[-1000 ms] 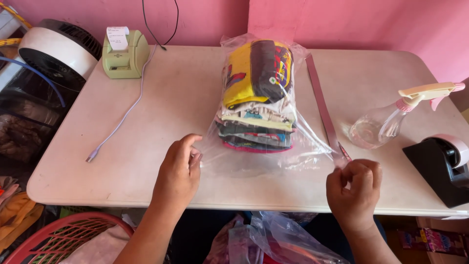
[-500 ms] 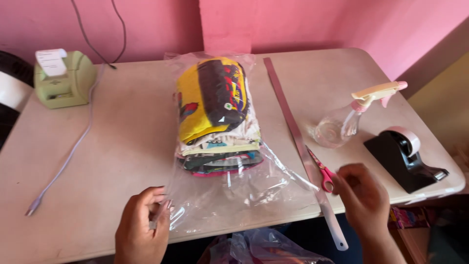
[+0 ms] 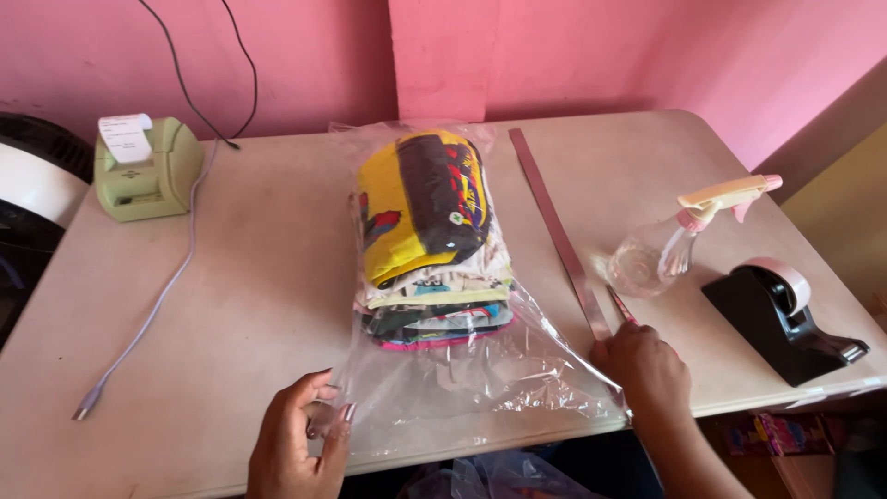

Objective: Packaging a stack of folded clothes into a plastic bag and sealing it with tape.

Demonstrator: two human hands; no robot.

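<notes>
A left hand [image 3: 297, 444] pinches the open end of a clear bag [image 3: 462, 388] of folded clothes [image 3: 427, 240] lying mid-worktop [image 3: 240, 305]; the right hand [image 3: 647, 370], grip curled shut over scissors [image 3: 621, 305] (mostly hidden) beside a metal ruler [image 3: 554, 226]. Holding the film taut and flat would likely give the neatest closure.
</notes>
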